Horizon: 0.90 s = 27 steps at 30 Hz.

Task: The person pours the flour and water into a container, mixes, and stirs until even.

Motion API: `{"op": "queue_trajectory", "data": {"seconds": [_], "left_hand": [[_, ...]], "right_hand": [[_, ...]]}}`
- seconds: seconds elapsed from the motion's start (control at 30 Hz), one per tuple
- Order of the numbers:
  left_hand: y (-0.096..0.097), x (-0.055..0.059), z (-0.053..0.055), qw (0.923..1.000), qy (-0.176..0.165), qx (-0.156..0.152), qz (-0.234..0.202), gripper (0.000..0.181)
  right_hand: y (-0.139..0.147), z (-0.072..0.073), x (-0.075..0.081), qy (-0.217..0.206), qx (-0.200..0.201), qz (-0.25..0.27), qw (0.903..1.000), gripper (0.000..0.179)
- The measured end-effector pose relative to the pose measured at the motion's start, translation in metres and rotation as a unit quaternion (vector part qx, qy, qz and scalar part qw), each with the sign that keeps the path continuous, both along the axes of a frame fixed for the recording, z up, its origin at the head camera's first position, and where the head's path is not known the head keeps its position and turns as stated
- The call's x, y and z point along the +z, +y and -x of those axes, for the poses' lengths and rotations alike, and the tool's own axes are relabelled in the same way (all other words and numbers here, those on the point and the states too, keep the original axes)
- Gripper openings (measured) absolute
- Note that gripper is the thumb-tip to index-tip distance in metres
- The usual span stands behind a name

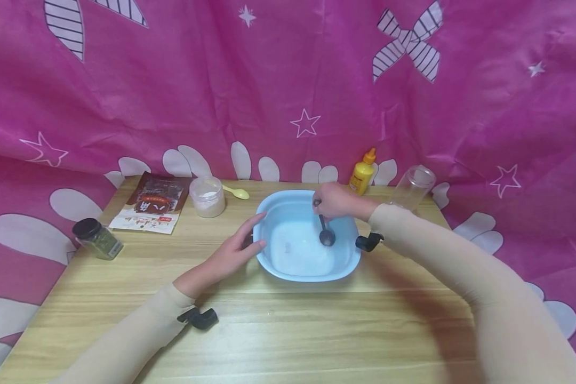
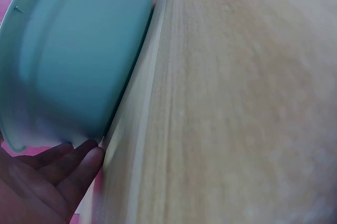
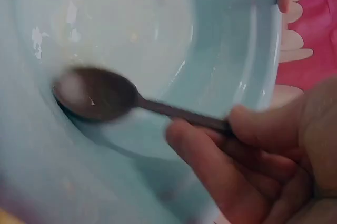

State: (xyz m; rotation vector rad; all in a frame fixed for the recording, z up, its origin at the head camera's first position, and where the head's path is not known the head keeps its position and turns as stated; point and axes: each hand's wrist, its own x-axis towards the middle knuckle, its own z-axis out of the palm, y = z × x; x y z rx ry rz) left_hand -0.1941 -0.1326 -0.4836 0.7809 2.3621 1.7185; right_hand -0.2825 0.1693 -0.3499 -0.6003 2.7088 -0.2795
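A light blue plastic basin stands on the wooden table. My left hand touches its left side, the fingers fairly straight against the outer wall in the left wrist view. Over the right part of the basin, my right hand pinches the handle of a dark brown spoon between thumb and fingers. The spoon's bowl hangs down inside the basin, close to the wall. Bright glints show on the basin floor; I cannot tell how much liquid is there.
Left of the basin are a jar with a dark lid, a brown-and-white food packet, a clear tub of white powder and a yellow spoon. Behind on the right stand a yellow squeeze bottle and a clear jar, partly behind my right arm.
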Motion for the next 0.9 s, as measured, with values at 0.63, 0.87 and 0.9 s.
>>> {"op": "queue_trajectory", "data": {"seconds": [0.63,0.87,0.9], "left_hand": [[0.000,-0.002,0.000,1.0000,0.000,-0.003,-0.002,0.072],[0.001,-0.002,0.000,1.0000,0.003,-0.001,0.000,0.071],[0.000,-0.002,0.000,1.0000,0.002,-0.001,0.000,0.071]], "right_hand": [[-0.015,-0.004,-0.026,-0.148,-0.023,0.254,0.9555,0.019],[-0.001,0.002,-0.019,-0.074,-0.086,0.189,0.9753,0.016],[-0.001,0.003,-0.019,-0.062,-0.095,0.191,0.9751,0.015]]}}
